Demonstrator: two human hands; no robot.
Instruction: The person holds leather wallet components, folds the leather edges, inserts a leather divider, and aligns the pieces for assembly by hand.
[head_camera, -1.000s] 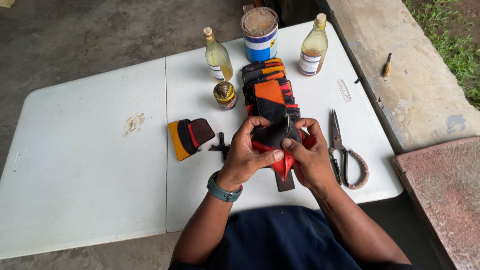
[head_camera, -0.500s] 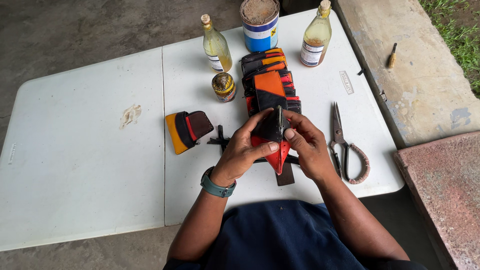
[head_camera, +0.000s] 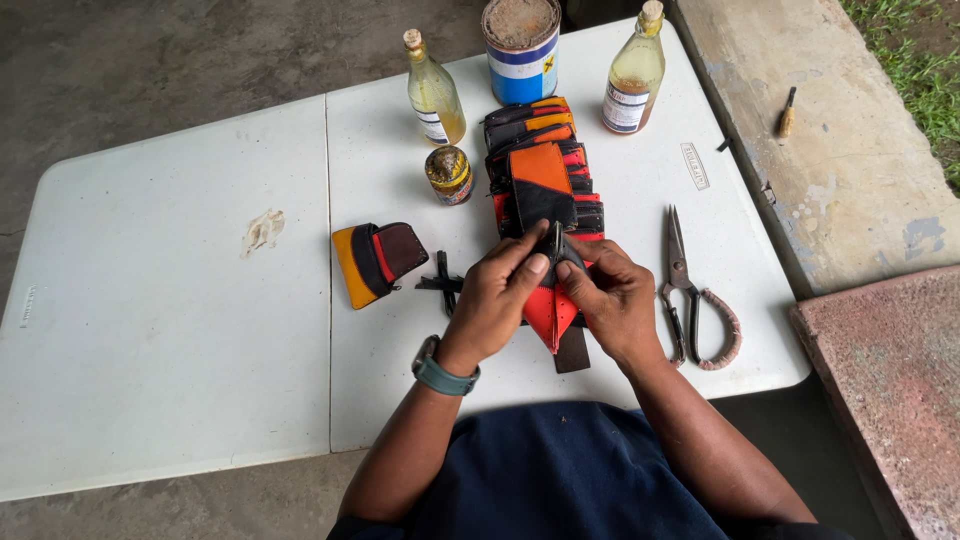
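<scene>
Both forearms reached forward from the body and met at the table's middle, the left hand and the right hand facing each other with wrists slightly bent. Their fingers were closed in a pinch on a small black leather piece, thumbs and forefingers pressing it from either side at the near end of a stack of orange, red and black leather pieces. That stack lay with its long axis running away from the person, its far end just short of a blue and white can. A dark strap stuck out toward the person below the hands. The surface was a white folding table standing on grey concrete, with shears to the right, a small leather pouch to the left, and two glass bottles near the far edge.
</scene>
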